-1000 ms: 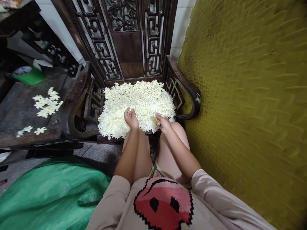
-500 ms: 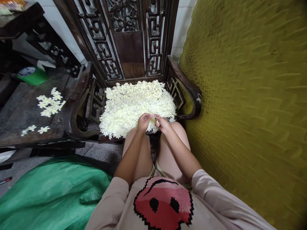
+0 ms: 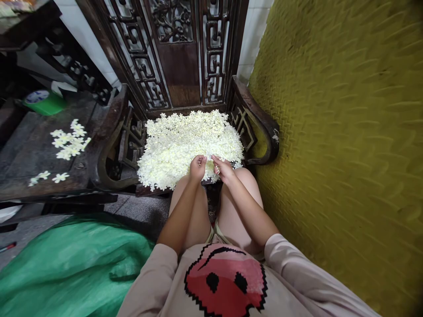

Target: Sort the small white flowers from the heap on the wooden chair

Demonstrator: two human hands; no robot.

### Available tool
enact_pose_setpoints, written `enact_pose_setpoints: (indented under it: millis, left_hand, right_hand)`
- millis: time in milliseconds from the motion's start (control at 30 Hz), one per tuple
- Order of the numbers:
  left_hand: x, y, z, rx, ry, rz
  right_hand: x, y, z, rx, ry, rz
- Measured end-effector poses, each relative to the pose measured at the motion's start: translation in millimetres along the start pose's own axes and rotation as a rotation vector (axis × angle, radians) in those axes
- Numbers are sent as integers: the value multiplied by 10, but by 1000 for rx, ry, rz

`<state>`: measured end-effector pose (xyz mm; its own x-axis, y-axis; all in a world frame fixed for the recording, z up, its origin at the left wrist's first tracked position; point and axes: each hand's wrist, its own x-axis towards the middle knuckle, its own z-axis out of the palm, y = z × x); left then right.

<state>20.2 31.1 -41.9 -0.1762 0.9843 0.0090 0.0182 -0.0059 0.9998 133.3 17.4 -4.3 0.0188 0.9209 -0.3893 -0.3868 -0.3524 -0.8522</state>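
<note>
A thick heap of small white flowers (image 3: pixel 188 141) covers the seat of a dark carved wooden chair (image 3: pixel 261 127) in front of my knees. My left hand (image 3: pixel 197 167) is curled at the heap's near edge, fingers pinched on a white flower. My right hand (image 3: pixel 224 168) sits close beside it, fingers also closed, holding a small pale thing that I cannot make out. The two hands nearly touch above my knees.
A dark wooden table (image 3: pixel 29 154) at the left carries a few loose white flowers (image 3: pixel 68 140) and a green tub (image 3: pixel 44 102). A green plastic sack (image 3: pixel 66 268) lies on the floor at lower left. An olive textured wall (image 3: pixel 340 141) stands close on the right.
My left hand lifted off the flower heap, moved right and closed beside my right hand. The right hand has stayed almost where it was.
</note>
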Motion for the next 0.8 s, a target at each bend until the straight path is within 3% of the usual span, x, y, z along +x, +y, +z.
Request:
enact_pose_setpoints:
  millis: [200, 467, 633, 800]
  left_hand:
    - [-9, 51, 24, 8, 9, -14]
    - [-21, 76, -2, -84, 41, -22]
    - [-26, 39, -21, -169, 194, -33]
    - [-81, 39, -37, -111, 291, -80]
  right_hand:
    - [43, 52, -10, -128, 91, -44]
    - [49, 5, 46, -136, 104, -2]
    - [455, -198, 288, -169, -47, -49]
    - [740, -287, 408, -262, -82, -71]
